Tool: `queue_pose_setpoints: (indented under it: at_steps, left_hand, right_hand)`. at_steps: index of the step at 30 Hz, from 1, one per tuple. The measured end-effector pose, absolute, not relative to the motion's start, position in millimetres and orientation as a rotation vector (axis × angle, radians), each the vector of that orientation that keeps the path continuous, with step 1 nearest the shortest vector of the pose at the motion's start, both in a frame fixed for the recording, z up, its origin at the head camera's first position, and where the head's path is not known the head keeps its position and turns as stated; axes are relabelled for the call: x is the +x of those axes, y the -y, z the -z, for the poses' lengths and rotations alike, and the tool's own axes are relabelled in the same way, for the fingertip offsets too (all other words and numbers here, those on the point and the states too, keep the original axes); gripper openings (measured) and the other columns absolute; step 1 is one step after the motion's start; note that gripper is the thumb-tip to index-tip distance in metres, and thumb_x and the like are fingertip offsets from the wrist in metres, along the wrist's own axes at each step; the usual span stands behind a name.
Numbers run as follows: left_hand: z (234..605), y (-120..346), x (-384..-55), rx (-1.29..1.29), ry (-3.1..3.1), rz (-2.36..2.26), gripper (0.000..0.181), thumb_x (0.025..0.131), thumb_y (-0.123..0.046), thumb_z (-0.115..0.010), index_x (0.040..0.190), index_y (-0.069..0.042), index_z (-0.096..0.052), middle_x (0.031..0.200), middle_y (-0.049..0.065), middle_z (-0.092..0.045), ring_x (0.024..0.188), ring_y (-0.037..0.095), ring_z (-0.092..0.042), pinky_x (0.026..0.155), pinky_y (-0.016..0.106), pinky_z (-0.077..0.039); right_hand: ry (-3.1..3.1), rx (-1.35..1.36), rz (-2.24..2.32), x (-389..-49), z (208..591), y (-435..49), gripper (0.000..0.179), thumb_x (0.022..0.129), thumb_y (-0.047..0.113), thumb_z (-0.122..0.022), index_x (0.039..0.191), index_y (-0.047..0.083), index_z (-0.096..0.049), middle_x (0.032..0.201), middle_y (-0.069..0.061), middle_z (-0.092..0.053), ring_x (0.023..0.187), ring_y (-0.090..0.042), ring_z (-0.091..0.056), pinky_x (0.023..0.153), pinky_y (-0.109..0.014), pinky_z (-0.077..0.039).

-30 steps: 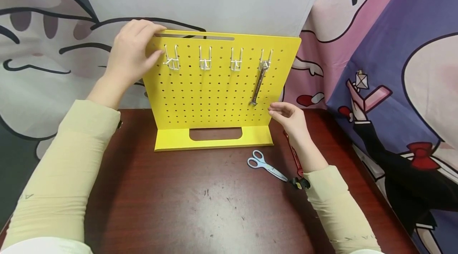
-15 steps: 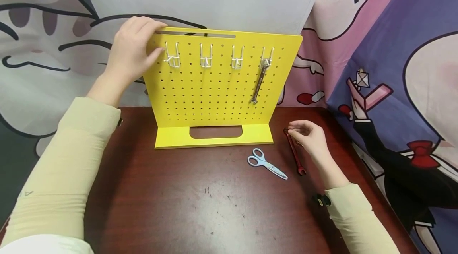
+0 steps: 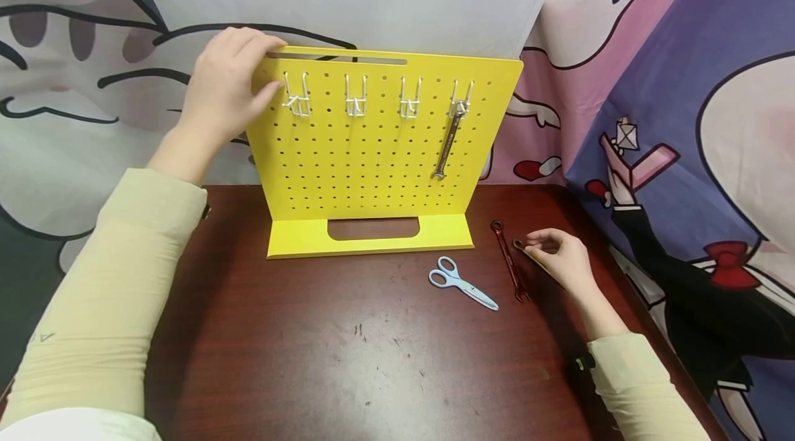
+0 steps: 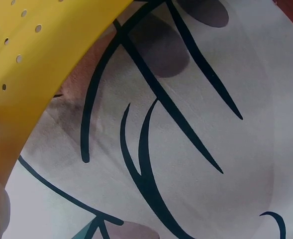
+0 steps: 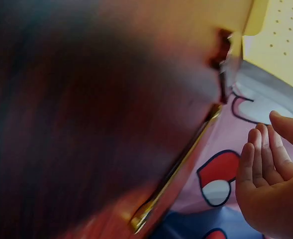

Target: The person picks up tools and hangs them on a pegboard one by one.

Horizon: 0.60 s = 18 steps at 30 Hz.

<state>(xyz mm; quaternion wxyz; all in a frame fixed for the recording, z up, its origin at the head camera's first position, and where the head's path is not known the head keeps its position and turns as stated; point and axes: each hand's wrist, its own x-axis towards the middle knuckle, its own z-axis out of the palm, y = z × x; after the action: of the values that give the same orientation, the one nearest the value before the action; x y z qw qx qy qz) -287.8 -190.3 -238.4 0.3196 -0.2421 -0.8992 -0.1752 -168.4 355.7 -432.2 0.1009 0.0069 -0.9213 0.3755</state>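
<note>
My left hand (image 3: 226, 85) grips the upper left corner of a yellow pegboard (image 3: 366, 172), its thumb on the front face. In the left wrist view, only the board's edge (image 4: 61, 59) and part of a finger show. At the right, my right hand (image 3: 562, 260) hovers over a gold combination wrench (image 3: 519, 245), which it partly covers. The right wrist view has this gold wrench (image 5: 178, 167) lying on the table, apart from the slightly bent fingers and thumb. A red combination wrench (image 3: 509, 261) lies just left of it. A silver wrench (image 3: 448, 144) hangs from the rightmost hook.
Light blue scissors (image 3: 458, 282) lie on the dark red table (image 3: 323, 330) before the board. Three other white hooks, including the middle one (image 3: 356, 104), hold nothing. A printed cloth (image 3: 677, 151) borders the table's right side.
My right hand has moved from beside the silver wrench down and right, past the red wrench, to the gold wrench. The left hand stays on the board's corner.
</note>
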Motion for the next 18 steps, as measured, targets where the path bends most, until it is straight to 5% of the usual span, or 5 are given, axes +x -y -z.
queue_pose_setpoints:
  at_steps: [18]
  left_hand:
    - [240.3, 190.9, -290.3, -0.642, 2.339, 0.460, 0.045, 0.096, -0.003, -0.075, 0.139, 0.000, -0.062, 0.137, 0.021, -0.066, 0.129, 0.041, -0.056, 0.122, 0.049, -0.042]
  right_hand:
    - [2.941, -0.006, -1.041, -175.9, 455.2, -391.8, 0.025, 0.089, 0.004, -0.082, 0.108, -0.009, -0.074, 0.095, -0.023, -0.079, 0.071, 0.013, -0.061, 0.060, -0.012, -0.052]
